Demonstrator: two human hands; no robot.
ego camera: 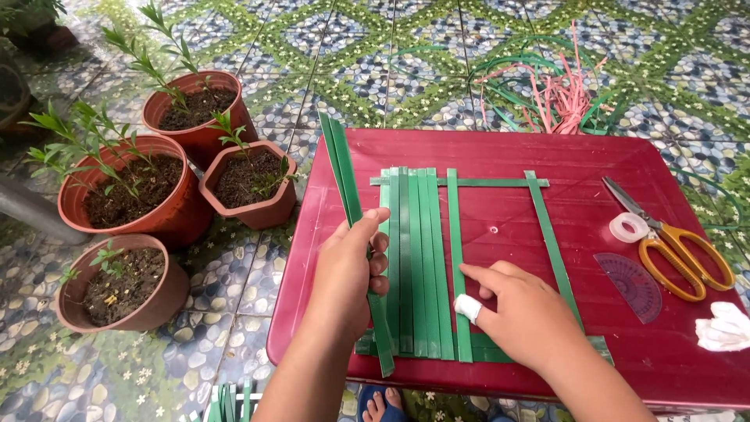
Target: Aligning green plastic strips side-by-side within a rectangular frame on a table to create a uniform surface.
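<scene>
I am closing my left hand (344, 277) around a long green strip (353, 227), fingers wrapped over it and thumb up near its middle; the strip is running lengthwise away from me, its far end leaning a little to the left past the table's back-left corner and its near end reaching toward the front edge. It is looking flat, narrow, smooth and slightly glossy, like plastic strapping, and it may be two strips lying together, though I cannot be sure from this angle. My right hand (523, 316) is resting open and flat, the forefinger wearing a white wrap and pressing on an upright strip (457, 258) in the woven green mat (418, 266). That mat is lying on the dark red table (500, 156), its packed strips pointing away from me, with one crosswise strip along the far end and another lone strip (551, 242) standing apart at the right. Further right, yellow-handled scissors (676, 242), a roll of clear tape (629, 227), a tinted protractor (631, 283) and a crumpled white cloth (723, 327) are sitting. Beyond the table, loose pink and green strands (547, 90) are lying on the pebble-patterned floor, and four terracotta-coloured plant pots (133, 219) are standing at the left.
</scene>
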